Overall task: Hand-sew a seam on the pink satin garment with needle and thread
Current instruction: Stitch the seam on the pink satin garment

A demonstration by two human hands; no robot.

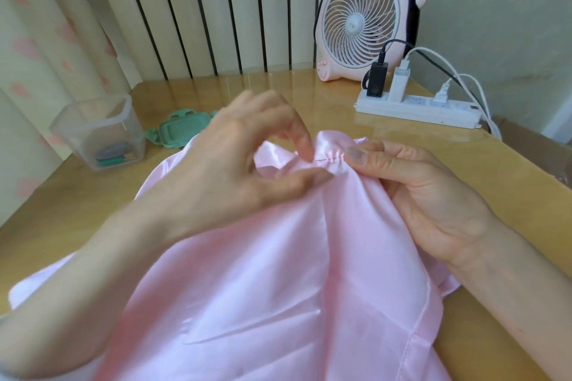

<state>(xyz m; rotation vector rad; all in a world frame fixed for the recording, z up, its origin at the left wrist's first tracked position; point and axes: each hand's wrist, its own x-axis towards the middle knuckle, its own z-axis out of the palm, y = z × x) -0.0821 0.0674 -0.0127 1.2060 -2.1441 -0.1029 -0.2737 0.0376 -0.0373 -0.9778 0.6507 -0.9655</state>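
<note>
Pink garment [278, 272], needle [323, 159] sideways in its gathers, tip toward left hand [241, 164]

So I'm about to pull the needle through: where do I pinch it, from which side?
Probably the bare end of the needle poking from the gathered satin, approached from the left by the left hand; the rest is buried in folds the right hand pinches.

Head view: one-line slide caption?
Right hand pinches the pink satin garment where a needle runs through its gathered folds; the left hand has its forefinger at the needle's free end.
</note>
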